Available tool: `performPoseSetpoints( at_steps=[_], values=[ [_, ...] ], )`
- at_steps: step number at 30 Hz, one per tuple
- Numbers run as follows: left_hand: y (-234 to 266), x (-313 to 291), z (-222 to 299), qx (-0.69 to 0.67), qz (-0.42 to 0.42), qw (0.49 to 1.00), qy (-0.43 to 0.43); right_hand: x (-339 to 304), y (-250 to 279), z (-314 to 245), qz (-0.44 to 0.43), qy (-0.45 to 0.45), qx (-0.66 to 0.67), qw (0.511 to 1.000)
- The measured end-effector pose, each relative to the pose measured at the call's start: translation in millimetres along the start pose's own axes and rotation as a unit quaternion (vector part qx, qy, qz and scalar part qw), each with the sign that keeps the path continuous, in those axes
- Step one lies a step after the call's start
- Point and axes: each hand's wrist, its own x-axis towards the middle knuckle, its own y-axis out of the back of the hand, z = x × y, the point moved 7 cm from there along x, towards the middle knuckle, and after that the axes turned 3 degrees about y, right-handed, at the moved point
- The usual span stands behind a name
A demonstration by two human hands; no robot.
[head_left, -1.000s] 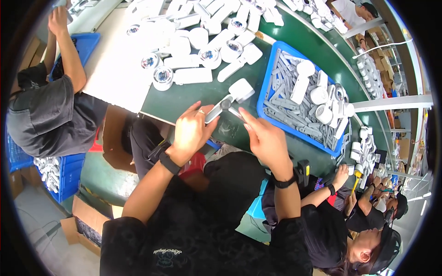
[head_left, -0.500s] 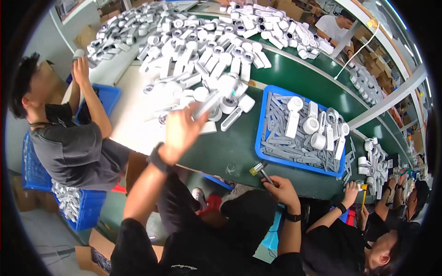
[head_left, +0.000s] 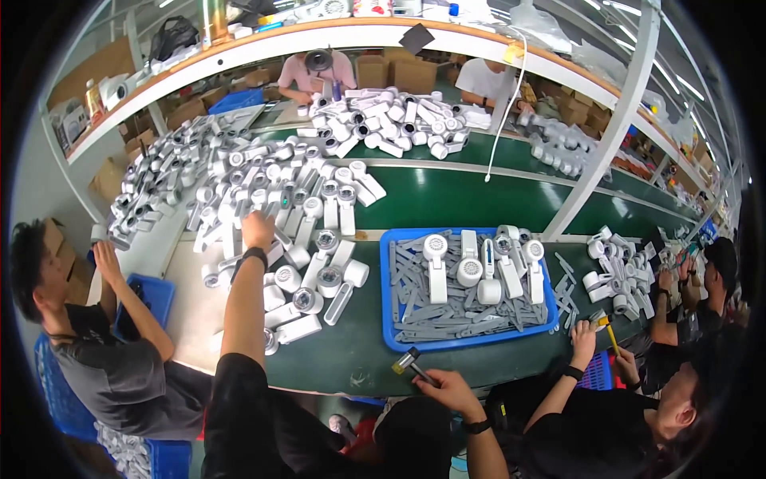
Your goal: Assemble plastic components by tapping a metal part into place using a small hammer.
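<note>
My left hand [head_left: 257,230] is stretched out over a heap of white handheld fans [head_left: 315,209], its fingers closed and partly hidden among them. Just beyond it is a fan with a small green light [head_left: 286,199], which it seems to hold by the handle. Over the near table edge, my right hand [head_left: 451,391] is shut on a small mallet [head_left: 408,362] with a black and yellowish head. The mallet's head points to the far left, close to the blue tray [head_left: 471,346]. That tray holds grey strip-like parts [head_left: 435,326] and several white fans [head_left: 436,267].
A person at the left [head_left: 120,375] lifts a white part. At the right another person holds a yellow-handled hammer [head_left: 610,331] near a smaller fan pile [head_left: 618,271]. A shelf [head_left: 383,25] on white posts crosses above the table, with a white cable [head_left: 511,112] hanging down.
My left hand has carried a white fan away from me, into the heap. My right hand still holds the mallet. The view has tilted up, showing the shelf and people across the table.
</note>
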Motion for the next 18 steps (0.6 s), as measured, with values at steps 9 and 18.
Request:
performPoseSetpoints(
  at_steps=[9,18],
  values=[
    [8.2,-92.0,35.0,-0.757,-0.281,0.557,0.193,-3.4,11.1,-27.3,0.031,0.029,-0.062,0.997],
    [75.0,-158.0,56.6,-0.695,-0.283,0.649,0.122,-4.0,-1.2,-28.2,0.016,0.025,-0.066,0.997]
  ],
)
